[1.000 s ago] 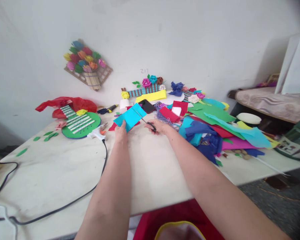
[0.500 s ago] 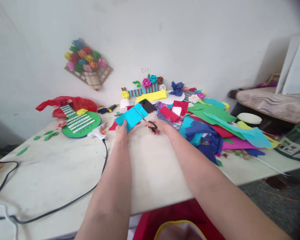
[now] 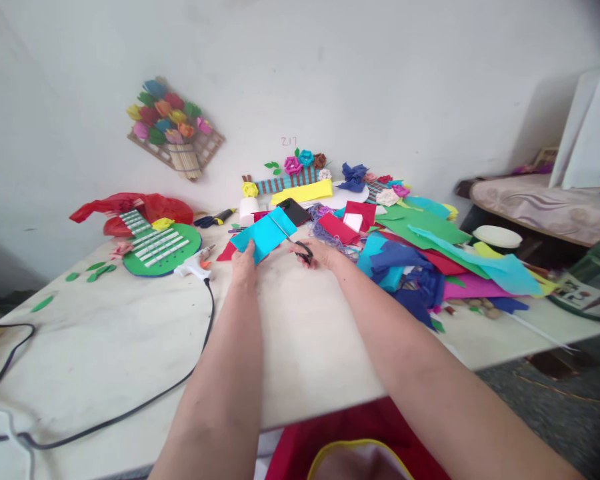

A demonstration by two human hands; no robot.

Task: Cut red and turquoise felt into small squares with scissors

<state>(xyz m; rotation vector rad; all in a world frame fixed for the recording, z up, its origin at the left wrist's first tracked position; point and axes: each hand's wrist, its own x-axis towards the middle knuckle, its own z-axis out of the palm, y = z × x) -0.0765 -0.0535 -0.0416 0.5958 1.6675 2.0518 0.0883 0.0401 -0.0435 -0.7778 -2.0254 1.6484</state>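
My left hand (image 3: 244,261) pinches the near left corner of a bright blue sheet of paper (image 3: 264,239), thumb on top. In my right hand (image 3: 316,254) is a pair of scissors (image 3: 306,253) with dark handles, my fingers closed round them. The scissor blades lie across the right part of the blue sheet, pointing up and left. Whether the blades are parted is too small to tell. Beneath the sheet, a piece of red paper (image 3: 226,253) shows at the left. Just behind the sheet lies a black phone (image 3: 296,212).
A white glue gun (image 3: 194,268) with a black cord rests left of my hand, beside a green guitar-shaped craft (image 3: 163,250). Coloured paper (image 3: 420,227) and blue scraps (image 3: 410,263) pile up at the right. A glass jar (image 3: 593,280) stands at the far right edge.
The hands, blue sheet and scissors hold almost the same position. Only a very slight shift of the whole view shows.
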